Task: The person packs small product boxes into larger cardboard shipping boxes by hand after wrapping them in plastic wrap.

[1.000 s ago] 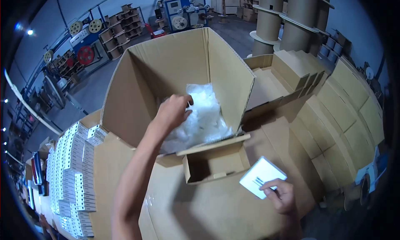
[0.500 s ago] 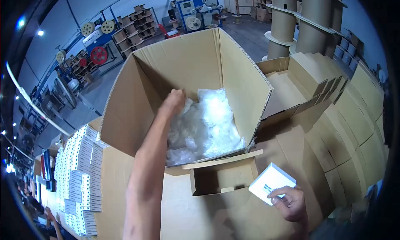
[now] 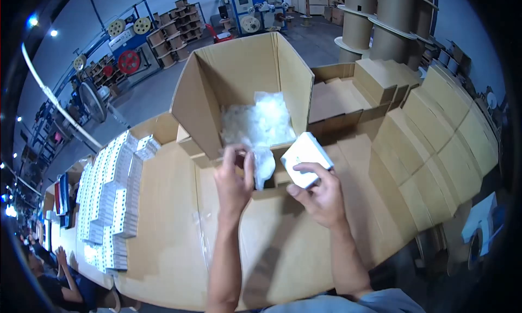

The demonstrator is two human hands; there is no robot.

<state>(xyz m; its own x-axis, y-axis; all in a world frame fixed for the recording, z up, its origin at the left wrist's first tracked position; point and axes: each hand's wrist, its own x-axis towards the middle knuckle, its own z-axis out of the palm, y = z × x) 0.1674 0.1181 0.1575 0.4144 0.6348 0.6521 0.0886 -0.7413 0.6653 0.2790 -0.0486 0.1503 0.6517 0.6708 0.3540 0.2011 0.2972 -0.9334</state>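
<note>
My left hand (image 3: 234,177) pinches a clear plastic bag (image 3: 265,165), which hangs from the fingers in front of the large carton. Its contents, if any, cannot be made out. In my right hand (image 3: 321,196) is a small white box (image 3: 306,159), tilted, with the thumb and fingers on its near edge. The two hands are apart, with the bag between them. Behind them stands the large open carton (image 3: 239,57), holding a heap of clear plastic bags (image 3: 266,120). A shallow cardboard tray (image 3: 280,177) lies against the carton's front, partly hidden by the bag and the white box.
Stacks of small white boxes (image 3: 117,193) stand at the left of the cardboard-covered table (image 3: 168,231). Nested cardboard trays (image 3: 380,84) and folded cardboard (image 3: 429,150) fill the right. Another person (image 3: 65,275) sits at the lower left. Machines (image 3: 255,11) and spools stand behind.
My left hand has come out of the carton toward me with a plastic bag. My right hand has raised the white box and brought it left, closer to the other hand. The view has shifted.
</note>
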